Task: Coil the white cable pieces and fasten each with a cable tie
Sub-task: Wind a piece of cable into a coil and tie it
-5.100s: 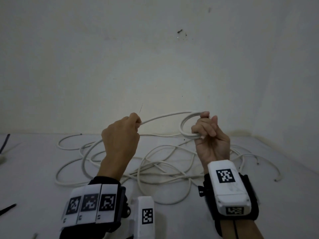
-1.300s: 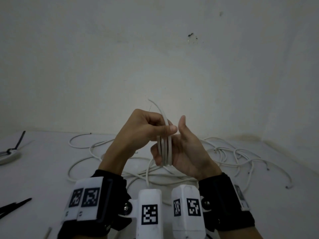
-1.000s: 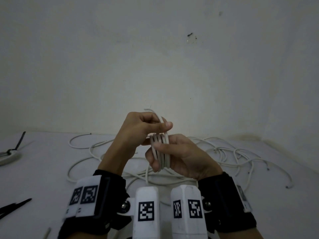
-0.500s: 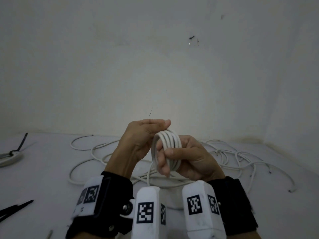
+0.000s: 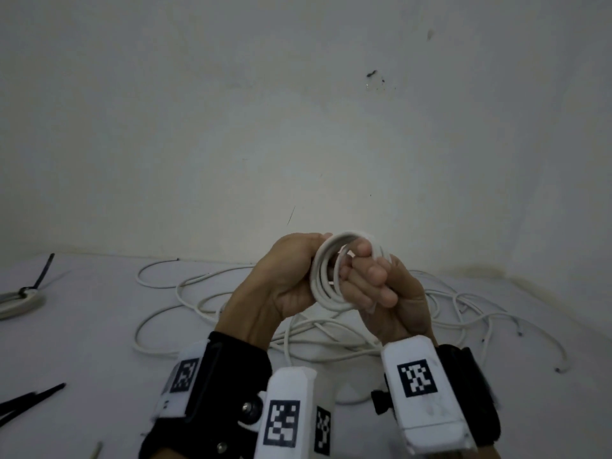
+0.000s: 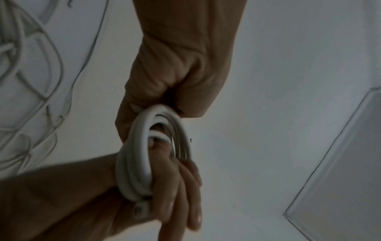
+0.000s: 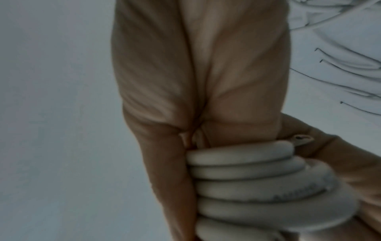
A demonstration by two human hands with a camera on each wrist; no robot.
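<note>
While both hands are raised in front of a pale wall [image 5: 298, 127], they share one small coil of white cable [image 5: 326, 286], wound in several loops. Seen from the head camera, the left hand [image 5: 284, 283] sits at nine o'clock of the coil, its fingers curled round that side of the loops. At three o'clock the right hand [image 5: 387, 293] has its fingers [image 5: 367, 279] hooked through the middle of the ring and curled onto it. From the left wrist camera the coil [image 6: 144, 156] stands on edge between the two hands, with a cut cable end poking out at its lower edge. From the right wrist camera the loops [image 7: 257, 182] lie stacked side by side against the palm. Below the hands, on a white tabletop [image 5: 82, 326], a loose tangle of white cable [image 5: 205, 293] spreads from nine o'clock round to three o'clock. Far off at nine o'clock lies a finished bundle [image 5: 20, 301] cinched with a black tie [image 5: 41, 273]. At eight o'clock, spare black ties [image 5: 29, 400] rest near the table's edge.
</note>
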